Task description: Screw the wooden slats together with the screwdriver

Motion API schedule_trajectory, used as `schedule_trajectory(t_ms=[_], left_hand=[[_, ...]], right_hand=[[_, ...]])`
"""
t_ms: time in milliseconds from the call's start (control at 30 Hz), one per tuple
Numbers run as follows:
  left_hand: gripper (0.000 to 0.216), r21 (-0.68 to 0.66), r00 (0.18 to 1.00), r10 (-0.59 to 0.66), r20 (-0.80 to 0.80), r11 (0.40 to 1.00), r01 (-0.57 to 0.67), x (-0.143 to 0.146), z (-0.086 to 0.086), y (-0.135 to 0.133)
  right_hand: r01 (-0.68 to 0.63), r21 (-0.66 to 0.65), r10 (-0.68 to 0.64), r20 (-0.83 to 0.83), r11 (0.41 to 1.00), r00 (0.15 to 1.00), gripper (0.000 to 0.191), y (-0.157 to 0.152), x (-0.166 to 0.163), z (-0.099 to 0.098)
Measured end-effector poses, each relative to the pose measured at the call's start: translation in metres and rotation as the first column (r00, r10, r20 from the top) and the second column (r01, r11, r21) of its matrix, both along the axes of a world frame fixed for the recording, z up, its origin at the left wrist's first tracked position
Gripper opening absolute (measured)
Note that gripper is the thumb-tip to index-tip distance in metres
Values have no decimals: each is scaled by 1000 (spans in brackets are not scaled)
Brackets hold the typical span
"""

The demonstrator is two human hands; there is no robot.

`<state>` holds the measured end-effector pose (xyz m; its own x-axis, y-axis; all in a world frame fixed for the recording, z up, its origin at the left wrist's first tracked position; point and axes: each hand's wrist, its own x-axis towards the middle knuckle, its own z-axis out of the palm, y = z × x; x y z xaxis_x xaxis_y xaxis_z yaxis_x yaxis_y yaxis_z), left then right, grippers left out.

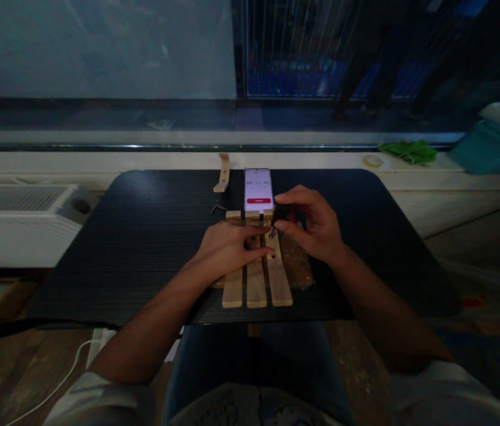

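Observation:
Three pale wooden slats (pixel 256 290) lie side by side, pointing toward me, on a brownish translucent sheet (pixel 298 266). My left hand (pixel 227 245) rests across them, thumb and forefinger stretched out and apart over the right-hand slat. Between those fingertips a small metal screw (pixel 271 234) stands at a hole in that slat. Above it my right hand (pixel 314 225) pinches a small dark tool (pixel 281 214), its lower end at or close to the screw. The dim light hides the tool's exact kind and whether it touches the screw.
A lit phone (pixel 258 186) showing a timer lies just behind the slats. Left of it are a bent wooden piece (pixel 223 173) and several loose screws (pixel 218 207) on the black table (pixel 143 248). Tape (pixel 373 161) and green leaves (pixel 412 152) sit on the windowsill.

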<state>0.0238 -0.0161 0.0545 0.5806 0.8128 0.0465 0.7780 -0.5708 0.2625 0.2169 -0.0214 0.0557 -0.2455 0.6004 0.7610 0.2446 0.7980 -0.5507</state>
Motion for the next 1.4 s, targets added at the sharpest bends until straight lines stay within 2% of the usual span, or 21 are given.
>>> schedule_trajectory(t_ms=[167,367,667,1000,1233,1400], left_hand=[[47,-14,1000,8,-16,1000,-8,0,0,0],[50,-24,998,21,-57,999,-22,1,3,-2],[50,-22,999,24,-43,999,-25,1,3,-1],[49,-20,999,16,-41,1000,-17,1,2,-1],[51,-23,999,25,-47,999,-26,1,3,-1],[50,-14,998,23,-52,1000,-24,1,3,-1]], right_hand=[[-35,-3,35,62,999,997,31,-4,4,5],[-2,-11,3,20,1000,1000,34,-3,5,3],[48,-24,-48,-10,999,999,29,-3,2,5],[20,-17,-22,-103,1000,994,34,1,0,1],[45,-30,-48,-96,999,994,34,2,-1,-1],[10,-34,-12,-54,999,998,35,0,2,-2]])
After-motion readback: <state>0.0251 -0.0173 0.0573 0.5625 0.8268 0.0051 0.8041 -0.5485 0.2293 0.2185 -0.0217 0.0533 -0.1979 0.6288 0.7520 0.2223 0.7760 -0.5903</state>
